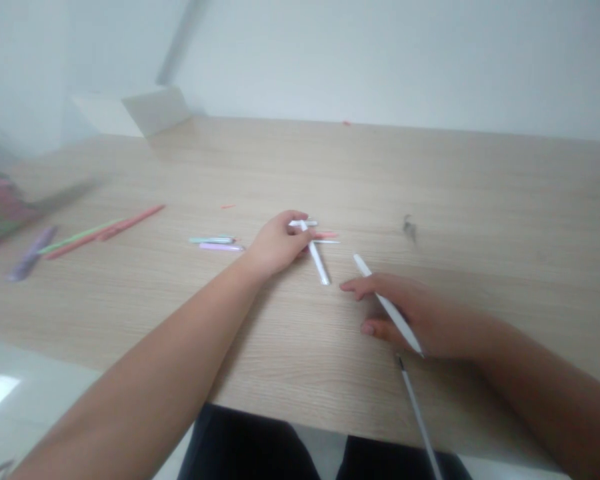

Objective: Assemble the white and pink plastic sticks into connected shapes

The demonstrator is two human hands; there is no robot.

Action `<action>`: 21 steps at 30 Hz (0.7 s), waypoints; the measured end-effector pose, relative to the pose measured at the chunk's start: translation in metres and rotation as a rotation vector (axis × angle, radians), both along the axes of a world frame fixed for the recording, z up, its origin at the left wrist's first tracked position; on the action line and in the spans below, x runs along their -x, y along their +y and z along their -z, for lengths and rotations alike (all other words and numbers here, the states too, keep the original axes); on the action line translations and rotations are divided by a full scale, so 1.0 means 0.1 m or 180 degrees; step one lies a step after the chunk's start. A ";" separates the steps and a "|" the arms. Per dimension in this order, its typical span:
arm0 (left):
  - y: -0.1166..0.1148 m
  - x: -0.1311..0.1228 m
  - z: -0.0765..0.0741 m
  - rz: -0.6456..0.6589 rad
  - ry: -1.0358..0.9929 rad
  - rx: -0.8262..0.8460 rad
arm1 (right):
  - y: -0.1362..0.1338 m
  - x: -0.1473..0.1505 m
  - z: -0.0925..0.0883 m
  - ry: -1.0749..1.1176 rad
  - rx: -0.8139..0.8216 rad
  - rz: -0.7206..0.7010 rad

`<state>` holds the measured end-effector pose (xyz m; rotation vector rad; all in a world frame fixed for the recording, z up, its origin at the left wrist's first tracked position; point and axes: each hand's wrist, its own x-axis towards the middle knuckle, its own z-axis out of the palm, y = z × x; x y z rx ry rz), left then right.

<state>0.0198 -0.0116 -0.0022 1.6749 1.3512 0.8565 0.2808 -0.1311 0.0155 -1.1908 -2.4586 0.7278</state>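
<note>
- Clock face laid flat on the table (290, 363), 12 pointing away from the person toward the wall (380, 60)
- Left hand (283, 241): closed, thumb and fingers pinching a white stick (318, 261) near its 11 o'clock end, the free end pointing to 5 o'clock
- Right hand (395, 303): thumb and forefinger parted, a white pen (394, 313) crossing the hand on an 11-to-5 o'clock line; blur hides whether the other fingers grip it, so I cannot tell
- Main relation: the white stick and the white pen lie nearly parallel, a gap between them, the pen at about 4 o'clock from the stick
- The right hand is at 4 o'clock from the left and nearer the person; its forefinger tip points to about 9 o'clock and is the nearer part to the stick's free end, near it but apart
- A thin rod (418, 420) with a dark tip is at 6 o'clock from the right hand, its long axis a little off 12-to-6 toward 11-to-5, crossing the table's front edge in view; whether it rests on anything I cannot tell
- By the left fingertips, a short red piece (327, 235) lies along 9-to-3 o'clock, at 3 o'clock from that hand
- At 9 o'clock from the left hand, a green pen (207, 240) and a purple pen (220, 247) lie side by side, also along 9-to-3
- A small dark thing (409, 229), too blurred to name, sits at 12 o'clock from the right hand
</note>
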 end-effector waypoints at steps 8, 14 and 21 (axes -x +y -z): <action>0.02 0.00 0.03 0.0054 0.0025 -0.0007 | -0.14 -0.08 -0.16 -0.0448 0.0285 -0.0366; 0.01 -0.01 0.00 0.0043 0.0050 0.0035 | -0.32 -0.47 -0.17 -0.0801 0.0254 0.0274; 0.02 0.00 0.02 0.0061 -0.0003 -0.0005 | -0.35 -0.53 -0.04 -0.0997 0.0152 0.0417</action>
